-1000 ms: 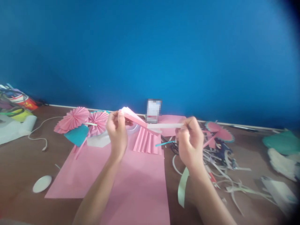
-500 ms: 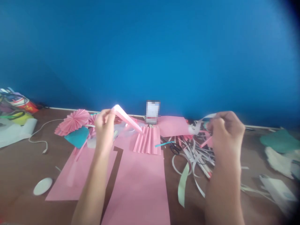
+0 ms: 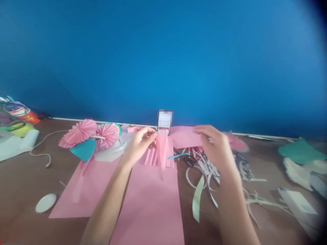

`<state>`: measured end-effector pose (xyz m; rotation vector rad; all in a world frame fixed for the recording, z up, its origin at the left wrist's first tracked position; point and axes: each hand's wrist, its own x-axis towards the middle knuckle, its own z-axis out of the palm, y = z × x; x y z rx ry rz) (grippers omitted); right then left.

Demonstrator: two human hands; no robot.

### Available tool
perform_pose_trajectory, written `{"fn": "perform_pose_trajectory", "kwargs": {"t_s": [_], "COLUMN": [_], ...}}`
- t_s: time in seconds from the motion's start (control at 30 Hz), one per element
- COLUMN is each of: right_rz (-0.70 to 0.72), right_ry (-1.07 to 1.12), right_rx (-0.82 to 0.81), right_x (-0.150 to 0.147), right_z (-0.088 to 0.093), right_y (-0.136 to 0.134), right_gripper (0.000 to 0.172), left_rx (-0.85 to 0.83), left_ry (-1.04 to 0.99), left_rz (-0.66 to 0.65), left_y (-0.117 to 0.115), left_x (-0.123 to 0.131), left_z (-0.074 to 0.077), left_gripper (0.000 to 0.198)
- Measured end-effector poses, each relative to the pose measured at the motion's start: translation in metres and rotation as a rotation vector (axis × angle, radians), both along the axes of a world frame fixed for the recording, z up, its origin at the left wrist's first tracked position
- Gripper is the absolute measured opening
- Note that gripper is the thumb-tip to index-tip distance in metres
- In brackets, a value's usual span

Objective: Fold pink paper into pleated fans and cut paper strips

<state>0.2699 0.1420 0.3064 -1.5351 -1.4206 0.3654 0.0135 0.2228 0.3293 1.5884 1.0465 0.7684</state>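
My left hand (image 3: 143, 139) is closed, thumb and fingers pinching the upper edge of a folded pink paper strip (image 3: 162, 149). The strip hangs down, slightly blurred, in front of a pleated pink paper (image 3: 150, 158) on the table. To the right, my right hand (image 3: 213, 137) is raised over the back of the table, fingers stretched to the left and bent a little. I see nothing held in it. Behind its fingertips is a flat pink sheet (image 3: 185, 136). A phone (image 3: 165, 121) stands upright behind the strip.
Large pink sheets (image 3: 155, 207) cover the middle of the brown table. Pink paper fans (image 3: 83, 131) and a teal piece (image 3: 83, 149) lie at left. Black-handled scissors (image 3: 189, 160) lie beside white paper strips (image 3: 208, 166). A white oval object (image 3: 46, 203) is front left; a blue wall rises behind.
My left hand has moved right, and the pink strip now hangs down instead of slanting. My right hand has come left; the white strip it pinched is no longer seen in it.
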Motion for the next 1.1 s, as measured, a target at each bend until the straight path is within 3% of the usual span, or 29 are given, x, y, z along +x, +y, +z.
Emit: {"fn": "perform_pose_trajectory", "kwargs": {"t_s": [0.1,0.2,0.37,0.47,0.57,0.67,0.73,0.8,0.93,1.1], "right_rz": [0.239,0.388,0.398,0.424,0.364,0.537,0.727,0.797,0.622,0.401], "right_ry": [0.07,0.085,0.128,0.22,0.423,0.789,0.994,1.073,1.093,1.079], "right_rx": [-0.103,-0.088,-0.086,-0.127,-0.23,-0.343,-0.397,-0.429,-0.442,-0.382], "right_x": [-0.032,-0.05,-0.048,-0.044,-0.04,-0.037,-0.036,-0.035,-0.029,-0.017], "right_z": [0.009,0.014,0.004,-0.01,-0.024,-0.031,-0.033,-0.033,-0.028,-0.016], "right_y": [-0.002,-0.002,0.008,0.018,0.027,0.031,0.033,0.033,0.029,0.02], "right_gripper": [0.033,0.044,0.038,0.043,0.067,0.08,0.075,0.061,0.037,0.033], "left_rx": [0.014,0.005,0.01,-0.008,-0.038,-0.06,-0.061,-0.053,-0.093,-0.197], "left_ry": [-0.01,-0.01,-0.035,-0.061,-0.12,-0.158,-0.164,-0.161,-0.162,-0.162], "left_rz": [-0.067,-0.151,-0.171,-0.209,-0.212,-0.14,-0.087,-0.042,-0.026,-0.07], "left_y": [-0.002,-0.004,-0.002,0.0,0.001,0.002,0.002,0.003,0.005,0.007], "left_x": [0.002,0.004,0.005,0.006,0.006,0.007,0.008,0.008,0.006,0.007], "left_z": [0.0,0.002,0.001,-0.003,-0.006,-0.009,-0.01,-0.011,-0.008,-0.008], "left_gripper": [0.026,0.023,0.022,0.021,0.021,0.022,0.024,0.025,0.032,0.049]}}
